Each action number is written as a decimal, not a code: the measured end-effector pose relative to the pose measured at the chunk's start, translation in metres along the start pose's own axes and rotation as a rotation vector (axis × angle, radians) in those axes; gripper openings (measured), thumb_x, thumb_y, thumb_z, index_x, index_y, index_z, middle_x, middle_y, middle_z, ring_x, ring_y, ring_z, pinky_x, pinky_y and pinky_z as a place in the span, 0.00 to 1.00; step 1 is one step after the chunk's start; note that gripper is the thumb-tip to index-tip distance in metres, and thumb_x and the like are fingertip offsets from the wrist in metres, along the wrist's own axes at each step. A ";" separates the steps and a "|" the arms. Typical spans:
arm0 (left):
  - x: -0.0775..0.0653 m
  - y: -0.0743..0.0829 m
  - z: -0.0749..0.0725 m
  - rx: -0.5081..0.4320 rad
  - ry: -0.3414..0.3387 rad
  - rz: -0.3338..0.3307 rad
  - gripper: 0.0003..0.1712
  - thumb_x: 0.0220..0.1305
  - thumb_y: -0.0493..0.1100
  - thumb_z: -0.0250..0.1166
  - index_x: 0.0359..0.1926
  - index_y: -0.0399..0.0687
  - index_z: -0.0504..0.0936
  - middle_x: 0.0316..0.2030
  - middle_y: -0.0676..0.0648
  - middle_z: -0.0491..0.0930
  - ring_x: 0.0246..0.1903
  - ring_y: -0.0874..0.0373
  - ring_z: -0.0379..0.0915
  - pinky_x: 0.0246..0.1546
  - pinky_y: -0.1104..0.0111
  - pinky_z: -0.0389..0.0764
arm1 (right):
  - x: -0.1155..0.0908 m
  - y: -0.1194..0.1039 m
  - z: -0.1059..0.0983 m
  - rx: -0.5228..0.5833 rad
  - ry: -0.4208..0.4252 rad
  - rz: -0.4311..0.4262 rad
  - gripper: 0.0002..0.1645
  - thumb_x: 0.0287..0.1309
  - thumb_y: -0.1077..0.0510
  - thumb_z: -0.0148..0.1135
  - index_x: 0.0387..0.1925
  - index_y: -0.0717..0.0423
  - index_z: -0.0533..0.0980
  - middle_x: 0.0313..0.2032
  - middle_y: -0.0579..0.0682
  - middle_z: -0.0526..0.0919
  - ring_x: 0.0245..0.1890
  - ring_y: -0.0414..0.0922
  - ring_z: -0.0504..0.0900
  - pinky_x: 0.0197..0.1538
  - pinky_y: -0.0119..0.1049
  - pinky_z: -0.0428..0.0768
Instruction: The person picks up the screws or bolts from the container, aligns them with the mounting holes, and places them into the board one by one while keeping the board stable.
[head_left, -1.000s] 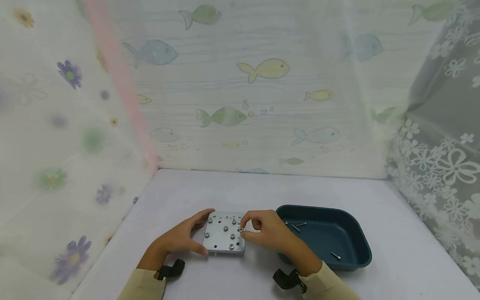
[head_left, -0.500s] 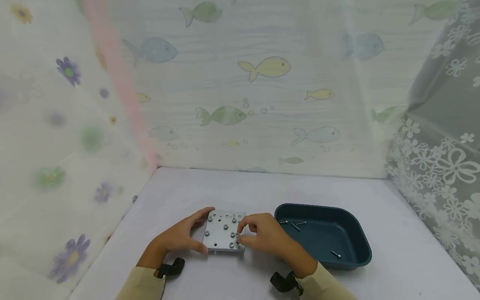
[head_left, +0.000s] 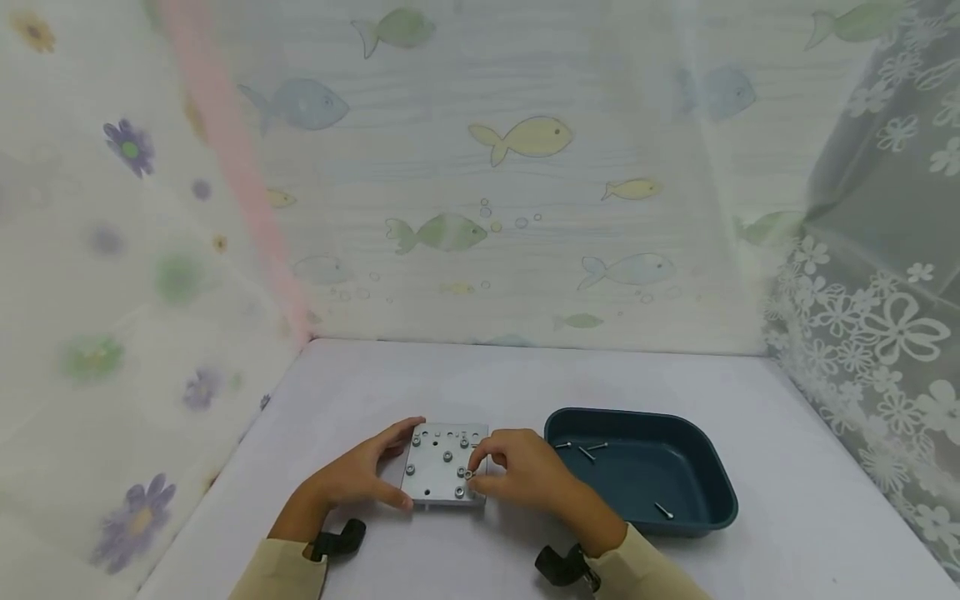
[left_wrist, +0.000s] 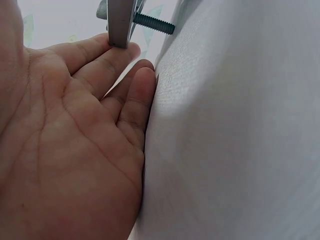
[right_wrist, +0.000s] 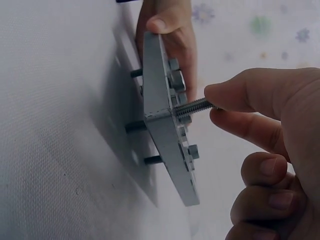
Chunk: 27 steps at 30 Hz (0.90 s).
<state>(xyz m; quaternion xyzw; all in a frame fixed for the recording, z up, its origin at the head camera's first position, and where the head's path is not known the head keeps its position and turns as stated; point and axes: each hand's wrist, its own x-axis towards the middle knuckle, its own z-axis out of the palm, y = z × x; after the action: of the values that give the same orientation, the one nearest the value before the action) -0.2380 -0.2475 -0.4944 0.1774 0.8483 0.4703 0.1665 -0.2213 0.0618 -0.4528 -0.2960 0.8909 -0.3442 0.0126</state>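
A silver metal plate (head_left: 431,477) with several holes and upright socket-head bolts is held just above the white table. My left hand (head_left: 360,477) grips it at the left side, thumb by the near corner and fingers by the far one. Between thumb and index finger, my right hand (head_left: 534,477) pinches another bolt (right_wrist: 192,107) near the plate's right edge. Its threaded shank points at the plate, with the tip right at the top face. In the left wrist view, a dark threaded end (left_wrist: 155,23) sticks out beneath the plate.
A dark blue tray (head_left: 720,492) stands to the right of the plate, close to my right forearm. Several loose bolts (head_left: 663,510) lie in it. Patterned curtains (head_left: 450,308) enclose the table at the back and both sides.
My right hand has moved the bolt from the plate's right edge slightly toward me and left, down to the plate. The left hand keeps its hold.
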 end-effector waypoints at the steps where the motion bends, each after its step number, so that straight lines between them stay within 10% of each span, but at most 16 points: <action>1: 0.000 -0.001 0.000 0.001 -0.001 -0.003 0.71 0.38 0.54 0.88 0.81 0.66 0.56 0.79 0.55 0.58 0.78 0.43 0.57 0.79 0.41 0.52 | 0.000 0.000 0.001 -0.001 -0.003 0.001 0.06 0.53 0.48 0.77 0.34 0.32 0.86 0.19 0.43 0.70 0.20 0.34 0.62 0.25 0.28 0.59; 27: -0.002 0.004 0.001 -0.001 0.008 -0.003 0.72 0.37 0.55 0.88 0.81 0.66 0.56 0.79 0.54 0.59 0.78 0.43 0.57 0.79 0.42 0.53 | -0.001 0.001 -0.003 -0.069 -0.022 -0.015 0.06 0.53 0.54 0.73 0.30 0.35 0.84 0.25 0.50 0.78 0.21 0.34 0.63 0.25 0.27 0.59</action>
<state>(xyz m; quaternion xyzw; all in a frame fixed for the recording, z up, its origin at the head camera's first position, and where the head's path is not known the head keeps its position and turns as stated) -0.2352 -0.2463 -0.4912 0.1742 0.8488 0.4714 0.1641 -0.2217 0.0647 -0.4515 -0.3067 0.8998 -0.3102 0.0097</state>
